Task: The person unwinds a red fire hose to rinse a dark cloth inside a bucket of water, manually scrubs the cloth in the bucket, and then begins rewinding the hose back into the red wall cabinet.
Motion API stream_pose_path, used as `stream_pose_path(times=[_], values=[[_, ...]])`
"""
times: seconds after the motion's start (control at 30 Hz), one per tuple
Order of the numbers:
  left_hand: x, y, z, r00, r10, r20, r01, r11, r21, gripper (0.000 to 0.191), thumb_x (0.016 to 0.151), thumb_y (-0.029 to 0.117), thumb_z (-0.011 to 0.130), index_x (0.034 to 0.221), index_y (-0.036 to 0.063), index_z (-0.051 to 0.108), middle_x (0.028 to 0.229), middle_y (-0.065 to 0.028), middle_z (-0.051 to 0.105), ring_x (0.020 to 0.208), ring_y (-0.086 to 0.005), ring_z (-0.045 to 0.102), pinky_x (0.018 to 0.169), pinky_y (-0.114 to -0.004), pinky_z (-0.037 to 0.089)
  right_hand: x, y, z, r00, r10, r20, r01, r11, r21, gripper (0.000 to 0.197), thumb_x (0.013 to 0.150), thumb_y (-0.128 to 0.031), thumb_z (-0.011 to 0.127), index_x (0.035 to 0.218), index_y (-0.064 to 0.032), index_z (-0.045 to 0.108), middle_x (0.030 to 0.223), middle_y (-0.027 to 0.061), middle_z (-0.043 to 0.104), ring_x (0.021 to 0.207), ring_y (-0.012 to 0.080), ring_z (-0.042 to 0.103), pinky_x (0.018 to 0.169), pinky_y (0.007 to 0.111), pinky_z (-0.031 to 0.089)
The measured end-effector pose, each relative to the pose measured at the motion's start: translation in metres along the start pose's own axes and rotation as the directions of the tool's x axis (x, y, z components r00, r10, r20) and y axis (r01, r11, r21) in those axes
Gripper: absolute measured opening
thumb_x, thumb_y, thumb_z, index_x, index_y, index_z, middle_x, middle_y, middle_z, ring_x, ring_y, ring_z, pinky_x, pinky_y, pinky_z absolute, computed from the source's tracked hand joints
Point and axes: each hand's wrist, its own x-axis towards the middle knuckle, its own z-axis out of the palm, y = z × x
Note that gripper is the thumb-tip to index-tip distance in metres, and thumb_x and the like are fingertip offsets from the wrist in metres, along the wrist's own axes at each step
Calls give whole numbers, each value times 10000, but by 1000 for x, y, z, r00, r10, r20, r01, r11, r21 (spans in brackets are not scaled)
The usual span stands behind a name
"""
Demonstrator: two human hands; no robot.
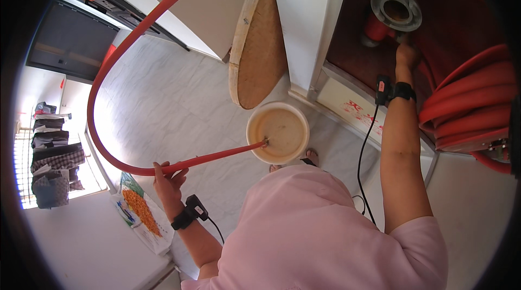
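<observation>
My left hand (169, 184) holds a red rubber hose (220, 156) from below, its fingers partly behind it. The hose's free end, with a metal nozzle (265, 142), hangs over a pale round bucket (303, 117) on the floor by my feet. Inside a red hydrant cabinet (350, 17), my right hand (408, 56) has its fingers on a small dark fitting (401, 37). That fitting sits just below a hydrant outlet with a grey metal coupling ring (414, 13). Shade hides the exact grip. No water shows at the nozzle.
A coiled red hose reel (468, 98) fills the cabinet's right side. A large flat woven basket (260, 50) leans beside a white panel (301, 21). At left lies a printed sack (142, 212). Black cables run from both wrist straps. The hose loops widely across the left.
</observation>
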Motion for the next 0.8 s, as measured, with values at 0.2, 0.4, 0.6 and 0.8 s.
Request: stream_pose_path(times=[0.2,0.4,0.6,0.8], values=[[-12,9,11,998,56,-37,-54,998,40,488,865,445,424,952,-33,467,805,-213,609,608,-280,636,393,-227,469,5,18,11,999,-48,-18,47,999,-5,529,836,-485,365,812,-36,645,862,173,617,849,335,583,724,384,454],[-19,14,18,996,79,-42,-77,996,50,499,859,468,424,950,-21,468,826,-219,608,621,-278,636,415,-219,466,13,39,26,999,-26,-42,29,997,65,495,814,-481,419,838,-45,649,859,159,627,848,328,589,724,380,459],[-26,19,23,993,109,-54,-105,991,79,512,855,483,419,954,-17,466,840,-214,610,634,-274,637,432,-217,469,11,42,27,1000,-14,-20,16,997,77,488,814,-478,414,844,-52,651,870,161,625,850,330,587,724,375,461],[-30,20,25,991,127,-46,-123,990,71,509,856,478,423,950,-20,467,847,-218,608,643,-280,638,446,-220,486,15,47,33,999,51,-3,-51,998,36,498,817,-486,395,854,-61,652,861,156,627,853,320,588,726,372,457]])
